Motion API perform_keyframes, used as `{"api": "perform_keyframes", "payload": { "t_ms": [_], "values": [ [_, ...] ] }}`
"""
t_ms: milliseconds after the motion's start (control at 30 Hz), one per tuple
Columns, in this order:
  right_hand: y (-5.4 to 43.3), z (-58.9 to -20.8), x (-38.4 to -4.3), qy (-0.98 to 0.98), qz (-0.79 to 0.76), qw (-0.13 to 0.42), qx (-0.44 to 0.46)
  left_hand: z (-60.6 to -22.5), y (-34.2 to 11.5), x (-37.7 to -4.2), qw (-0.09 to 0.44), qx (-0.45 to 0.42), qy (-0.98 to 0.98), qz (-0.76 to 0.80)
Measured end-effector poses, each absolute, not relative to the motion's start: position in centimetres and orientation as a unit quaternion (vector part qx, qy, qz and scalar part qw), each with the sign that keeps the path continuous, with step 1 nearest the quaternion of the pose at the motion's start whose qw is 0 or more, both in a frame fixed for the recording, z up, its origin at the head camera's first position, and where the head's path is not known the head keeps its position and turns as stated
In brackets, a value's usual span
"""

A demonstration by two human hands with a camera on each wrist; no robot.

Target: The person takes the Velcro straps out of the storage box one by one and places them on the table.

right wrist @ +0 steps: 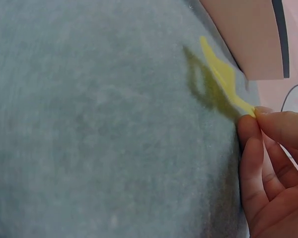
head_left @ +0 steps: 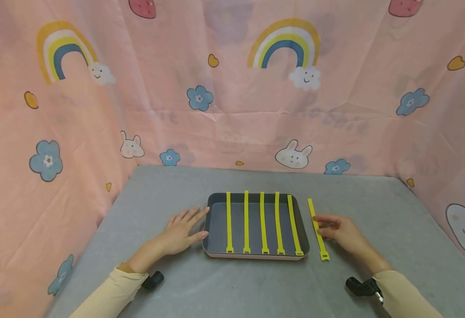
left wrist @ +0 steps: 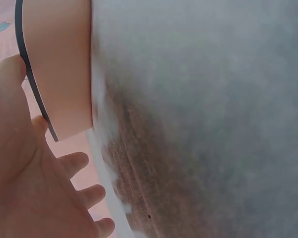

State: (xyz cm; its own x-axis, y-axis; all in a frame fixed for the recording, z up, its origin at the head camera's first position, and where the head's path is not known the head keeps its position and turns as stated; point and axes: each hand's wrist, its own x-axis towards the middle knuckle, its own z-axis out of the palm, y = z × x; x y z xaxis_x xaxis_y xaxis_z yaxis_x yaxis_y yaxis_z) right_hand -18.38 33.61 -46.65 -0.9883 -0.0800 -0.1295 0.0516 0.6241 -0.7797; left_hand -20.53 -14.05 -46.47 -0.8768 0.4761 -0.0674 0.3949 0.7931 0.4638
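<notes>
Strap [head_left: 321, 243]: yellow, long and narrow, just beyond the tray's right side and apart from it, above the tabletop [head_left: 168, 185]; its slotted head [head_left: 325, 256] is the end nearer the person.
Right hand [head_left: 345, 234]: thumb and fingertips closed in a pinch on the strap, roughly midway along it.
Left hand [head_left: 180, 232]: fingers straight and spread, nothing gripped; thumb and forefinger touch the tray's left rim.
Tray [head_left: 216, 229]: grey inside, pinkish outside, flat on the tabletop.
Laid straps [head_left: 263, 221]: five, side by side, spanning the tray from far rim to near rim, slotted ends toward the person; the rightmost slants.
Strap weight: probably very light, so a fingertip pinch should carry it easily.
Strap stiffness: likely thin and bendy but springy; the laid straps bridge the tray with little visible sag, a few slightly bowed.
Strap surface: it looks smooth; slipping or twisting between the fingertips seems the likelier trouble.
Strap strength: probably tough, hardly fragile; a firm pinch should do no harm.
Strap hold: mid-length seems best, balancing both ends; a pinch at the head would likely let the long tail swing.
Tray hold: by the rim, as the left hand touches it, clear of the laid straps.
</notes>
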Motion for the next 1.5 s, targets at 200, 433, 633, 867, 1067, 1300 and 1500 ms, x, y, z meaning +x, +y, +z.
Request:
{"api": "perform_keyframes", "payload": {
  "t_ms": [200, 433, 633, 867, 1067, 1300, 1500],
  "values": [
    [33.6, -46.76, -18.44, 0.901, -0.428, 0.076, -0.006, -45.94, -13.96, -20.58, 0.105, 0.231, 0.941, 0.223],
    [33.65, -46.89, -18.51, 0.904, -0.421, 0.07, -0.015, -45.7, -14.01, -20.65, 0.116, 0.234, 0.94, 0.219],
    [33.41, -46.68, -18.4, 0.909, -0.41, 0.073, -0.013, -45.68, -14.06, -20.68, 0.118, 0.234, 0.938, 0.226],
    [33.15, -46.46, -18.34, 0.908, -0.411, 0.076, -0.005, -45.71, -14.15, -20.76, 0.12, 0.236, 0.937, 0.228],
    [32.97, -46.35, -18.34, 0.911, -0.405, 0.075, 0.002, -45.87, -14.18, -20.8, 0.122, 0.236, 0.937, 0.228],
    [32.77, -45.93, -18.25, 0.917, -0.391, 0.078, 0.013, -46.08, -14.13, -20.93, 0.121, 0.232, 0.939, 0.225],
    [32.69, -45.92, -18.25, 0.918, -0.388, 0.08, 0.02, -45.81, -14.15, -20.73, 0.12, 0.233, 0.937, 0.231]
  ]
}}
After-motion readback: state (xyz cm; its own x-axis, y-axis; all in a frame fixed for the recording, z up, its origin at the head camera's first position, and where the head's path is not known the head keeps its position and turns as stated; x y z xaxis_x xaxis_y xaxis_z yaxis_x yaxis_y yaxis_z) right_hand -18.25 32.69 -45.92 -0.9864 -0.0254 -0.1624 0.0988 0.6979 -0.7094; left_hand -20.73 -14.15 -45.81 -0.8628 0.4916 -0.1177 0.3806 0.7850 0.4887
